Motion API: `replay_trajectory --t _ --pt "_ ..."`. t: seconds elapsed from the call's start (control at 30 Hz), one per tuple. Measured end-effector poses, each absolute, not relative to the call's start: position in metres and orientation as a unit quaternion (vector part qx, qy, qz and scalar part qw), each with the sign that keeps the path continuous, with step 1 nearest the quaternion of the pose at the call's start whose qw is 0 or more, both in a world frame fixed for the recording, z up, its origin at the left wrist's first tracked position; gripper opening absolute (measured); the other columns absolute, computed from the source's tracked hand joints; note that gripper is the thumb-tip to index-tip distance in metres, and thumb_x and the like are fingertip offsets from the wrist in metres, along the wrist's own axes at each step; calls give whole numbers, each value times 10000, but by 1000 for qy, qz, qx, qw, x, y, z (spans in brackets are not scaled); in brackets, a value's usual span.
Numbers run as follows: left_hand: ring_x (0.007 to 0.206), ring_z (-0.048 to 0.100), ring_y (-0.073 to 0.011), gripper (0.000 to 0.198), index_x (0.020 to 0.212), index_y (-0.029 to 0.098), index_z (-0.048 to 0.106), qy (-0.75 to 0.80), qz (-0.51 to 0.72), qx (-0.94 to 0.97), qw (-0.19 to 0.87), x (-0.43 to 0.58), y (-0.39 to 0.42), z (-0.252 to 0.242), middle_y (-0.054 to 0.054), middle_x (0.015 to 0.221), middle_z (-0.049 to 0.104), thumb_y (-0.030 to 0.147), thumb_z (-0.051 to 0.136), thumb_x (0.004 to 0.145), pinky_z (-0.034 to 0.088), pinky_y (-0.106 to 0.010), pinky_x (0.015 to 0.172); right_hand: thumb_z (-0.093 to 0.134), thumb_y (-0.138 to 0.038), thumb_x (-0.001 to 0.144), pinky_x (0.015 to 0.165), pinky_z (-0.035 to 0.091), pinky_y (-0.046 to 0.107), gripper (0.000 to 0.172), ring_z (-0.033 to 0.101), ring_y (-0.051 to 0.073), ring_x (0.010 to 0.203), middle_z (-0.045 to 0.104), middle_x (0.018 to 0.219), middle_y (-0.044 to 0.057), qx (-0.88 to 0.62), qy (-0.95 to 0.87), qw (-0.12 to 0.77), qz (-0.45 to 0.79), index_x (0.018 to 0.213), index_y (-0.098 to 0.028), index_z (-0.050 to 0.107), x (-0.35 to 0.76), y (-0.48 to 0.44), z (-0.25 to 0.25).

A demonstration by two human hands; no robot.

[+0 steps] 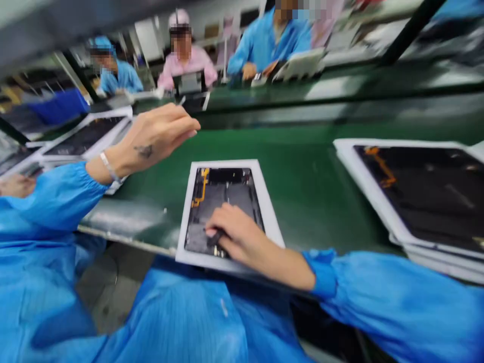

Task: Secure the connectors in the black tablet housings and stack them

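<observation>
A tablet-like device, its dark inside exposed and an orange flex cable along its left, lies in a white tray at the bench's front edge. Over its lower part is my right hand, with fingers closed on a small black piece whose kind I cannot make out. My left hand, wearing a wristband, is raised above the bench, left of and beyond the tray. Its fingers are bent and pressed together; anything between them is hidden.
Stacked white trays with a similar dark device stand on the right. More trays are at the left, by another person's hand. The green bench runs across. Several people work beyond it.
</observation>
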State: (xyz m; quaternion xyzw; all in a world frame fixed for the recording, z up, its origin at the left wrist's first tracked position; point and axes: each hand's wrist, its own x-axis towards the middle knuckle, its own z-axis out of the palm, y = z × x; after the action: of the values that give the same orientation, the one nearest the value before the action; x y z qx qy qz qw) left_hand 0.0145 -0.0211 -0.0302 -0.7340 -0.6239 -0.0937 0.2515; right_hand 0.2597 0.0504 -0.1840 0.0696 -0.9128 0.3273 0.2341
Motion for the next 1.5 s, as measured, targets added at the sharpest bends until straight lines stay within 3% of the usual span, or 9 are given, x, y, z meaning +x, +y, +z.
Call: replay_trajectory --t 0.1,0.2,0.43,0.8,1.07,1.33,1.5 --pt "919 658 -142 240 1096 175 689 -610 -201 -756 124 47 -80 -97 -44 1033 713 297 488 1049 500 -266 795 524 16 866 766 396 308 215 522 183 846 634 868 29 60 -895 235 374 895 -191 574 251 50 -183" --pt "859 683 -134 126 1032 178 689 -652 -302 -694 40 71 -118 -133 -29 952 730 234 578 1006 524 -249 779 528 30 874 744 402 293 228 533 166 816 643 830 13 50 -894 200 399 887 -186 598 247 45 -175" --pt "897 685 -134 135 1099 150 657 -620 -403 -670 70 95 -138 -175 -53 978 723 182 632 970 565 -231 813 561 -37 918 745 401 298 186 559 161 816 684 824 12 31 -894 141 425 871 -193 650 249 35 -168" --pt "854 677 -116 82 1027 101 664 -580 -395 -709 71 109 -131 -182 -62 930 704 117 615 963 551 -185 795 557 -14 904 790 325 333 203 560 172 845 713 855 9 16 -898 104 428 871 -187 658 257 36 -167" --pt "814 642 -149 54 993 88 639 -563 -376 -731 80 108 -130 -178 -72 889 698 86 633 939 548 -251 754 571 -49 915 783 321 326 172 553 164 826 690 822 -3 20 -894 107 435 840 -187 640 254 35 -168" --pt "803 636 -140 31 985 123 621 -596 -369 -707 90 111 -132 -181 -46 865 691 150 621 971 541 -252 743 560 -49 916 699 271 330 137 469 178 784 639 811 21 52 -937 187 289 906 -166 631 262 29 -169" --pt "851 661 -125 105 1048 129 645 -601 -418 -679 54 111 -135 -183 -49 916 714 133 664 944 557 -226 783 551 -23 909 696 262 335 180 464 180 786 656 822 11 55 -939 188 281 905 -178 642 263 30 -168"
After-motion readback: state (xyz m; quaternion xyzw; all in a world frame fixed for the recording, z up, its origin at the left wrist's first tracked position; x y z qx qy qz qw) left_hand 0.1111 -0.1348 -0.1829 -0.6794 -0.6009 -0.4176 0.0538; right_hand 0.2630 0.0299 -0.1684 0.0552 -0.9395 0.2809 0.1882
